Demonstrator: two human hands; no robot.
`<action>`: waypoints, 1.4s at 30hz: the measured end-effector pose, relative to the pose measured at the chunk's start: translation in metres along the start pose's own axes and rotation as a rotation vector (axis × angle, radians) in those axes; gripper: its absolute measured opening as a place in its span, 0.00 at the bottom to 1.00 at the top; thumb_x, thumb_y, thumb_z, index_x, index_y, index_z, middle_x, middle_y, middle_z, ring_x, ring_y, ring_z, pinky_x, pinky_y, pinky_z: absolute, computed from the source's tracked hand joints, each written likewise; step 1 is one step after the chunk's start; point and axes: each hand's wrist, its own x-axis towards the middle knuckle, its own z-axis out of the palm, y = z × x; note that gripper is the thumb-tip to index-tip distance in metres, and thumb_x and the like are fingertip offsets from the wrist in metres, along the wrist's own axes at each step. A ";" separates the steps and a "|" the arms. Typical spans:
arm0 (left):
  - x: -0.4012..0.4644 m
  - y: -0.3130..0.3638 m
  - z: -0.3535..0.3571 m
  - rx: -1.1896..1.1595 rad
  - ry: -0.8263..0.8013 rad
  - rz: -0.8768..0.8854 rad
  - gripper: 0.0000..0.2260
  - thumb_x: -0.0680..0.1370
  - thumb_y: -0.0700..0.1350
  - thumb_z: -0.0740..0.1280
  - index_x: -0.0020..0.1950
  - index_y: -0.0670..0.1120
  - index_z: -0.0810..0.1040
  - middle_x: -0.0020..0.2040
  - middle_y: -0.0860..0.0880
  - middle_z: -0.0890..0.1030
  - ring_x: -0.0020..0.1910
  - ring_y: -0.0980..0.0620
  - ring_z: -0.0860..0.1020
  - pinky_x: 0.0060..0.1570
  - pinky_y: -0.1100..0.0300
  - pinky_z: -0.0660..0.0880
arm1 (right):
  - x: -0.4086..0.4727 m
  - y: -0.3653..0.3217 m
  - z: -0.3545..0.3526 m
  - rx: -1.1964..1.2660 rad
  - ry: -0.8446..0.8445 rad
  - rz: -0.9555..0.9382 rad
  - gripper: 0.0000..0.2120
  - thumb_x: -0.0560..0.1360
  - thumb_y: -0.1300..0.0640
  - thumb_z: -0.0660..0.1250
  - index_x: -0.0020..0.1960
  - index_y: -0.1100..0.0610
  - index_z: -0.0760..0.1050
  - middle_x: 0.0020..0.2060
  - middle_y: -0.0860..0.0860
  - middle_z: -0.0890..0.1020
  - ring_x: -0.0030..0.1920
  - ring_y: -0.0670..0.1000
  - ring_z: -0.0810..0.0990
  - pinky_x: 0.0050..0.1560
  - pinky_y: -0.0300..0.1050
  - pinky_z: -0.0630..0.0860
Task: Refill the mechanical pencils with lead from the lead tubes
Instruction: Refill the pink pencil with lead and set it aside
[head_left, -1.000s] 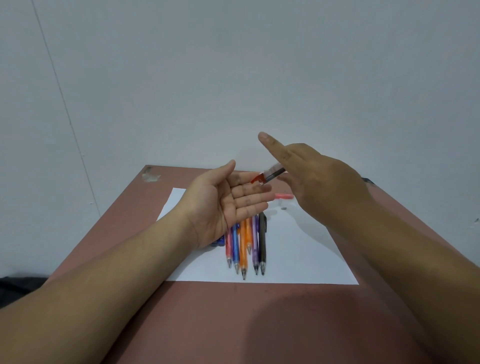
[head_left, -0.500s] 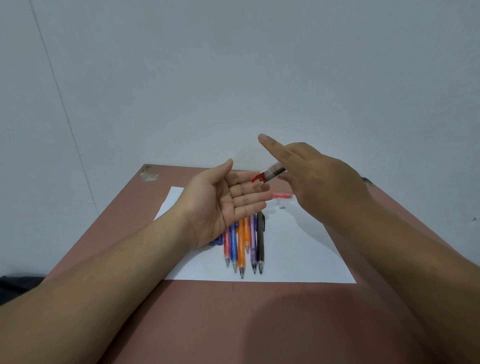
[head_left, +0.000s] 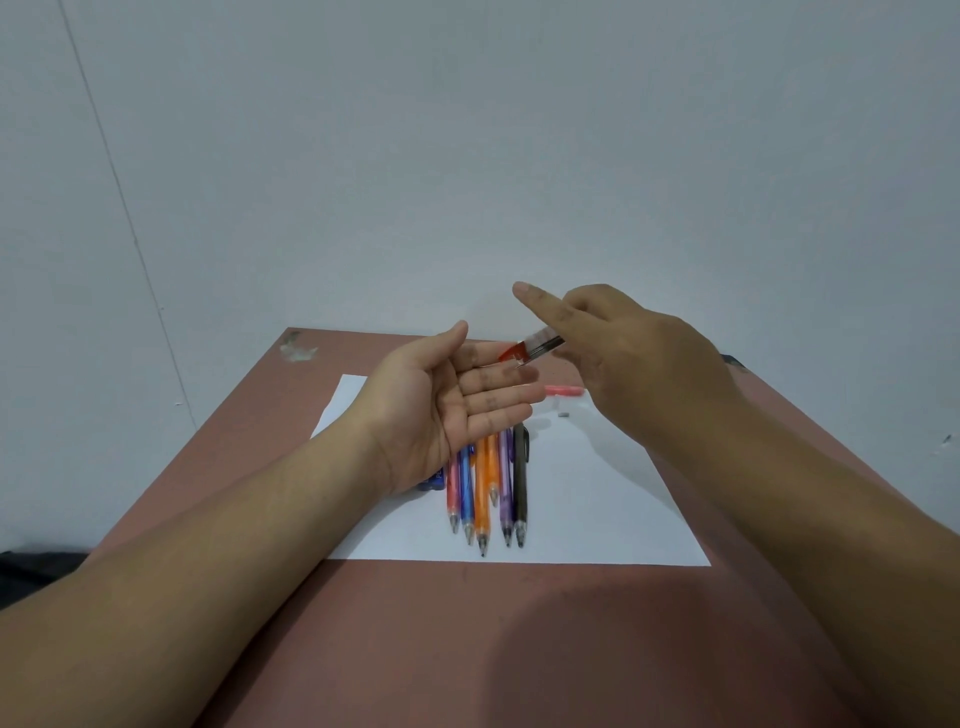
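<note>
My right hand (head_left: 628, 353) holds a clear lead tube (head_left: 535, 347) with a red end, tilted down toward my left palm, index finger stretched out above it. A thin lead pokes out of the tube's red end over my fingers. My left hand (head_left: 452, 400) is held flat, palm up, under the tube's mouth. Below it several mechanical pencils (head_left: 488, 488) lie side by side on a white sheet (head_left: 597, 509), tips toward me: pink, blue, orange, purple, black. A pink piece (head_left: 563, 389) lies on the paper behind my hands.
The sheet lies on a reddish-brown table (head_left: 415, 639) against a pale wall. A dark blue item (head_left: 432, 482) peeks out under my left wrist. A small grey bit (head_left: 562, 414) sits on the paper near the pink piece.
Both hands stay almost still. The tube tips slightly lower toward my left palm and a lead now shows at its mouth.
</note>
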 end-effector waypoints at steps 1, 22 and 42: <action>0.000 0.000 0.000 0.000 -0.002 0.002 0.21 0.85 0.50 0.58 0.66 0.33 0.75 0.60 0.32 0.81 0.59 0.33 0.81 0.59 0.44 0.78 | -0.001 0.000 0.001 -0.001 0.008 -0.005 0.42 0.69 0.72 0.75 0.78 0.50 0.67 0.49 0.52 0.80 0.29 0.49 0.67 0.27 0.38 0.61; 0.003 -0.008 -0.002 0.962 0.316 0.494 0.03 0.80 0.51 0.69 0.49 0.53 0.82 0.43 0.55 0.85 0.44 0.60 0.84 0.41 0.69 0.79 | -0.014 -0.009 0.015 0.040 0.015 0.216 0.30 0.80 0.57 0.70 0.79 0.47 0.66 0.51 0.50 0.81 0.35 0.57 0.79 0.30 0.50 0.80; 0.006 -0.009 -0.002 0.975 0.317 0.502 0.05 0.80 0.49 0.69 0.49 0.50 0.83 0.42 0.55 0.86 0.42 0.61 0.84 0.40 0.70 0.79 | -0.017 -0.017 0.017 0.046 -0.004 0.242 0.30 0.80 0.56 0.69 0.79 0.49 0.64 0.54 0.53 0.83 0.39 0.56 0.81 0.34 0.50 0.83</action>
